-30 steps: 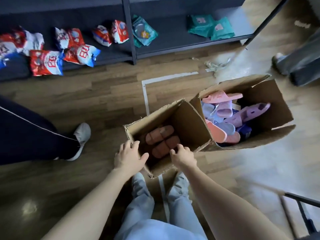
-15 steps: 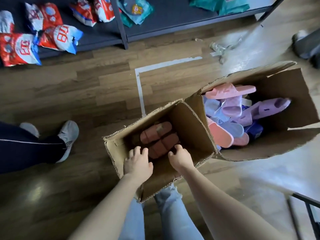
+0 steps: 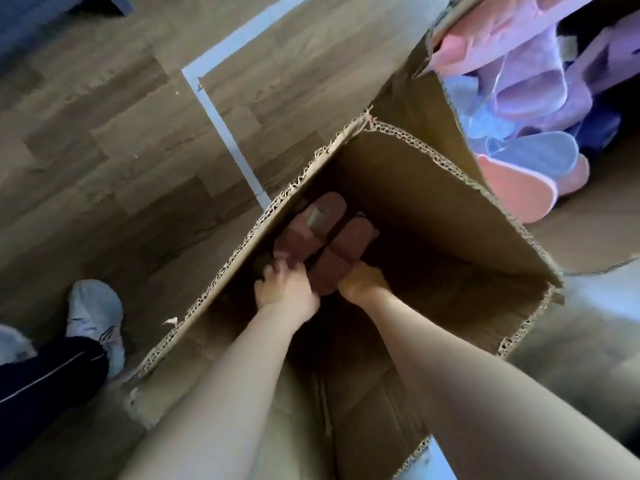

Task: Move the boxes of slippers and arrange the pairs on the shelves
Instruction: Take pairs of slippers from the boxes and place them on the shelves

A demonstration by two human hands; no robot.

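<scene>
We're down inside the near cardboard box [image 3: 433,216] with both arms, and the brown slippers [image 3: 322,233] lie side by side on its floor, at the centre of the frame, toes pointing away from us. Our left hand [image 3: 285,289] has its fingers curled round the heel of the left-lying slipper. Our right hand [image 3: 362,282] curls over the heel of the other, though its fingertips are tucked out of sight, so how deep that grip goes we can't tell. These look like light, moulded foam or rubber slides, bendy and not fragile, and likely a bit slick on the sole. By our reckoning the heel is a fair hold, and pinching the two together, or hooking under the straps, would bring them out as a pair. One strap carries a small greyish tag [image 3: 315,216], but it's too blurred to read, and the cardboard shows no print we can make out. In the upper right, touching our box, the second box [image 3: 412,98] is heaped with pastel slippers [image 3: 540,98] in pink, lilac and blue. A white tape line [image 3: 221,123] crosses the wooden floor, and someone's pale shoe [image 3: 93,317] stands at lower left.
</scene>
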